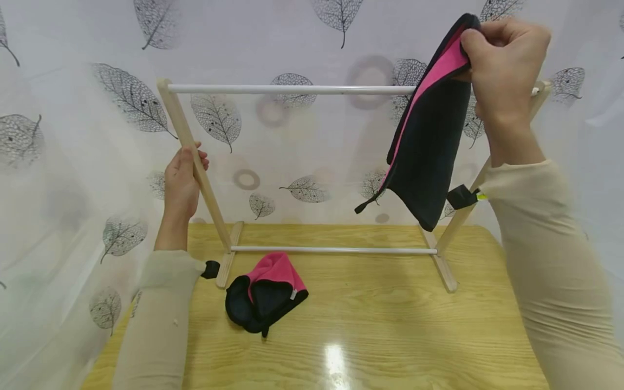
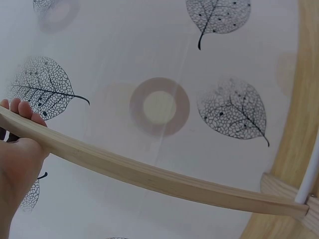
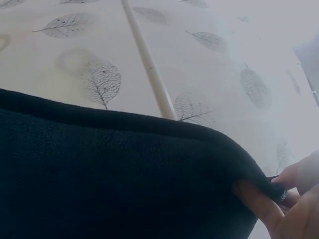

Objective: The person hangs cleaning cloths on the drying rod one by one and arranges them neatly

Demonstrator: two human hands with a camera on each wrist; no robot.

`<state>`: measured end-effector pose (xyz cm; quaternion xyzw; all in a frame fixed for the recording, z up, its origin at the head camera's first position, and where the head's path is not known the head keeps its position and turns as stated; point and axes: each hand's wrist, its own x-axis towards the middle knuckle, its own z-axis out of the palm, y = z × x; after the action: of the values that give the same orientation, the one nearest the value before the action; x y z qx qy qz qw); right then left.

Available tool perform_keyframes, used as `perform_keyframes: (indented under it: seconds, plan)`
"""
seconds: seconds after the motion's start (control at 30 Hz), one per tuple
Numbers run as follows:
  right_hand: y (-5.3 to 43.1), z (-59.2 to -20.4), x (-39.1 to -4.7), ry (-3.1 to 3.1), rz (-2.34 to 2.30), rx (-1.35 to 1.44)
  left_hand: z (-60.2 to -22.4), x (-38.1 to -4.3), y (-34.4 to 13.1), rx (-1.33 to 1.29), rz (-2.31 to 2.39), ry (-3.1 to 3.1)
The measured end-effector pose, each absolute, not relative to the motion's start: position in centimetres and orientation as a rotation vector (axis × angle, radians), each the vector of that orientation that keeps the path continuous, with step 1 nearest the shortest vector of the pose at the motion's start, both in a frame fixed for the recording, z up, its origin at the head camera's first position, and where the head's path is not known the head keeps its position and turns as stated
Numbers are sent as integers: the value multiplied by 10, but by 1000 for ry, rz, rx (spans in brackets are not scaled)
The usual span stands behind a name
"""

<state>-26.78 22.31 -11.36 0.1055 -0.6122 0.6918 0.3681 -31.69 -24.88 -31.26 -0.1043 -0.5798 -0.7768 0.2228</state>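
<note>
My right hand [image 1: 509, 70] pinches the bound edge of a black cloth piece with a pink lining [image 1: 434, 135], up at the right end of the rack's white top rail [image 1: 292, 89]. The cloth hangs folded in front of the rail, pink showing along its opening and a small loop at its lower left corner. In the right wrist view its dark face [image 3: 124, 174] spreads wide, and thumb and fingers grip one corner. My left hand [image 1: 182, 176] holds the rack's left wooden post [image 1: 207, 184], fingertips showing past the post's far side.
A second black and pink cloth piece [image 1: 273, 298] lies crumpled on the wooden table [image 1: 365, 319], with a white label and a loop. The rack stands on wooden feet [image 1: 229, 260] joined by a low white bar [image 1: 331, 250]. Behind hangs a leaf-patterned curtain [image 1: 317, 146].
</note>
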Motion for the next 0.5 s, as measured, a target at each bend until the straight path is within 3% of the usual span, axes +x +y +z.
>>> perform_keyframes:
  seconds: [0.5]
  plan:
    - [219,-123,-282,-1888,1606,90,-312,-317,-248,-267,-2156,-1572]
